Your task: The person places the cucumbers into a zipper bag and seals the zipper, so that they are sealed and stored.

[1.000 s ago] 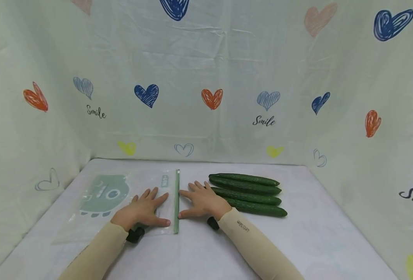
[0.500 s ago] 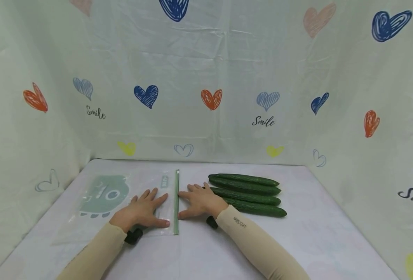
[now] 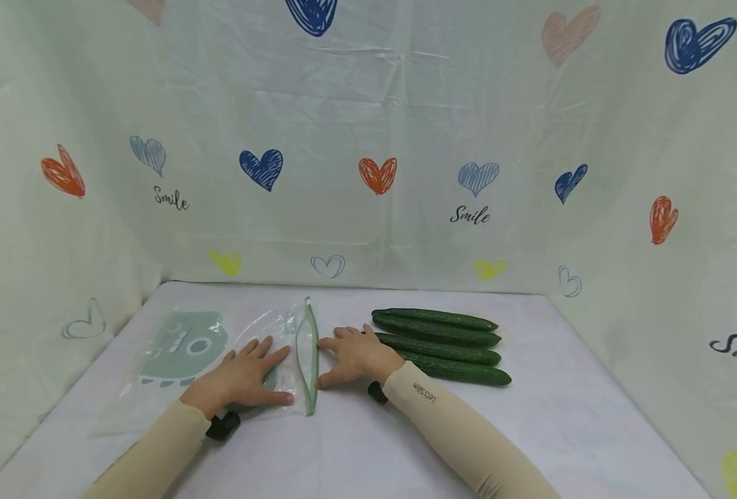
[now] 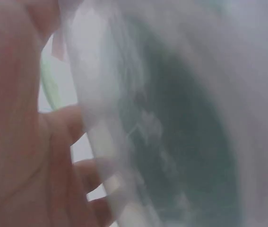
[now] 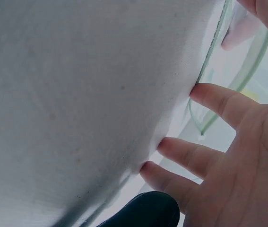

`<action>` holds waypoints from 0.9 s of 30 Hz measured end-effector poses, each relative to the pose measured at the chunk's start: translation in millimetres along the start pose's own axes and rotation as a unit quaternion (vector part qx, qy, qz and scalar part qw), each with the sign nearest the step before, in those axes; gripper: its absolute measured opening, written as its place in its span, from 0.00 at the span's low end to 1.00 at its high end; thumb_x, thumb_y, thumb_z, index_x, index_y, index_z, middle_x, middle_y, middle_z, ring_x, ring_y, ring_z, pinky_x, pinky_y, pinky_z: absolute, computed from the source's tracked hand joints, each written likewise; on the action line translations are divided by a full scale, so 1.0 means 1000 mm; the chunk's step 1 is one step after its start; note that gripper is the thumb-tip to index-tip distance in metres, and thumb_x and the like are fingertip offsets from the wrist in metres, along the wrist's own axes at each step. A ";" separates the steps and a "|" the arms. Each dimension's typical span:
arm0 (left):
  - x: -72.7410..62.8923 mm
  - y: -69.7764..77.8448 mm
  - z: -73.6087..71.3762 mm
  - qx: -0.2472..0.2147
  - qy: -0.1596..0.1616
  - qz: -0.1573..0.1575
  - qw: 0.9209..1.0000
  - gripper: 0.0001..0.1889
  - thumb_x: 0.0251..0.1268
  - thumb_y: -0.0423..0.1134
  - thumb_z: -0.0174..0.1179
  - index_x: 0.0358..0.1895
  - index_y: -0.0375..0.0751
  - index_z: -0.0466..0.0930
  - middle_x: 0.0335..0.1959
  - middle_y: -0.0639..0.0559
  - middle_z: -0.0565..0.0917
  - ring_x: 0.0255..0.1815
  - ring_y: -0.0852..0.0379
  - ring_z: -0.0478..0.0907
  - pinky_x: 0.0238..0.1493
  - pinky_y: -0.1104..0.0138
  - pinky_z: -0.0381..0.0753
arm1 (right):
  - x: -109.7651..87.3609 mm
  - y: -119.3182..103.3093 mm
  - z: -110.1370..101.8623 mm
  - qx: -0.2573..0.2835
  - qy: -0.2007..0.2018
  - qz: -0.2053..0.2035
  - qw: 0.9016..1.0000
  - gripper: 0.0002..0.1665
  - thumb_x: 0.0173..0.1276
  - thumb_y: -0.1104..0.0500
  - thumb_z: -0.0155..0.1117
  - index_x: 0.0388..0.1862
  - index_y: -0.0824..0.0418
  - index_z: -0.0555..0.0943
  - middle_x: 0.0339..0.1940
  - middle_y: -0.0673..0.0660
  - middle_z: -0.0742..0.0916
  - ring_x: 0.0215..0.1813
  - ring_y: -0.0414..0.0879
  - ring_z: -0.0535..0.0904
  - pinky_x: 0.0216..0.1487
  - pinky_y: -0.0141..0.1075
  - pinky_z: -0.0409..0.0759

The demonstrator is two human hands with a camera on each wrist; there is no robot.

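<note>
A clear zip bag (image 3: 184, 346) with a green monster print lies flat at the left of the table. Its green-edged mouth (image 3: 314, 333) gapes, the two edges bowed apart. My left hand (image 3: 240, 378) rests on the bag near the mouth, fingers spread; in the left wrist view the bulging film (image 4: 181, 132) hides part of them. Just right of the mouth, my right hand (image 3: 362, 360) has its fingers spread, with fingertips on the table and at the bag's edge. Several cucumbers (image 3: 449, 352) lie side by side to its right, one end (image 5: 148, 208) close to that hand.
A white cloth covers the table (image 3: 568, 416). Behind it and at both sides hangs a pale curtain (image 3: 418, 235) printed with hearts. A dark wrist camera (image 3: 222, 426) sits under the left wrist.
My left hand has slid slightly left, pulling the upper film with it. The bag's mouth, flat and straight before, has parted. My right hand has barely moved, and the cucumbers lie unchanged.
</note>
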State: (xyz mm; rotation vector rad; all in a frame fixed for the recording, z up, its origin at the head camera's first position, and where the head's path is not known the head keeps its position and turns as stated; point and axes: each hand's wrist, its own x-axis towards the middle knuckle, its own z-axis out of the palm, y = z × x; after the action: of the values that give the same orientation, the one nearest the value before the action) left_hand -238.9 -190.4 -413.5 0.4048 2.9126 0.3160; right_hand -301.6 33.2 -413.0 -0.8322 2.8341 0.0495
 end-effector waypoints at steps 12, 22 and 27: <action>0.014 0.004 -0.001 -0.019 0.046 0.017 0.999 0.48 0.52 0.80 0.45 0.76 0.64 0.50 0.58 0.23 0.71 0.59 0.27 0.69 0.54 0.37 0.68 | 0.001 0.001 0.002 0.007 -0.001 0.005 1.000 0.48 0.50 0.23 0.60 0.70 0.34 0.66 0.72 0.52 0.66 0.73 0.51 0.58 0.70 0.58 0.50; 0.017 0.011 -0.006 -0.028 0.066 -0.010 0.997 0.45 0.59 0.74 0.47 0.68 0.40 0.66 0.54 0.30 0.76 0.54 0.33 0.74 0.50 0.42 0.73 | -0.001 -0.001 -0.001 0.000 0.003 0.005 1.000 0.48 0.50 0.22 0.59 0.70 0.34 0.66 0.72 0.52 0.67 0.73 0.50 0.58 0.70 0.58 0.50; 0.021 0.016 -0.004 -0.030 0.091 -0.040 0.995 0.42 0.62 0.70 0.49 0.65 0.36 0.69 0.51 0.32 0.78 0.50 0.32 0.76 0.43 0.42 0.75 | -0.001 -0.001 -0.001 0.000 0.001 0.005 1.000 0.47 0.51 0.23 0.60 0.70 0.34 0.66 0.72 0.52 0.67 0.73 0.50 0.58 0.70 0.58 0.50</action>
State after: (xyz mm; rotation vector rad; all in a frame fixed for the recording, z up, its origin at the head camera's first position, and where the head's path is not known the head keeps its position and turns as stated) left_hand -255.1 -170.1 -409.4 0.2616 3.0773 0.4484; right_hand -300.7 32.6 -411.9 -0.8173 2.8412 0.0488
